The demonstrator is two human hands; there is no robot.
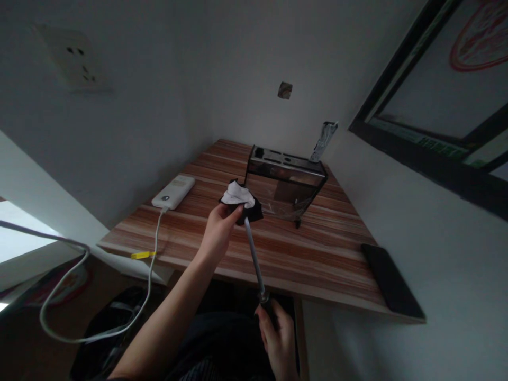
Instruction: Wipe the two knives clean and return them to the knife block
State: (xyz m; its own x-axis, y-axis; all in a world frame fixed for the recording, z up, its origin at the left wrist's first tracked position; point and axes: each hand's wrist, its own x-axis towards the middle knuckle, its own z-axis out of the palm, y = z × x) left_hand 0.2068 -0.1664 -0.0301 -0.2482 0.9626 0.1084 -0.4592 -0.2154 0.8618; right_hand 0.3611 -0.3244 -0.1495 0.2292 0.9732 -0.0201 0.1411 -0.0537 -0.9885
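Note:
My left hand (219,227) pinches a black cloth (255,211) with a crumpled white cloth or tissue (238,194) on top of it. Low in the view, my right hand (281,334) is wrapped around the black handle of a long, thin metal rod (255,257), which looks like a honing steel. The rod slants up and left, and its far end reaches the black cloth, which hides the tip. Both hands are above the front part of the wooden table (317,248).
Behind the cloths stands a clear-sided box with a dark frame (283,185); a crinkled silvery packet (323,142) sticks up from its top. A white power bank (173,192) with a white cable (157,233) lies left. A black phone (391,280) rests at the right edge.

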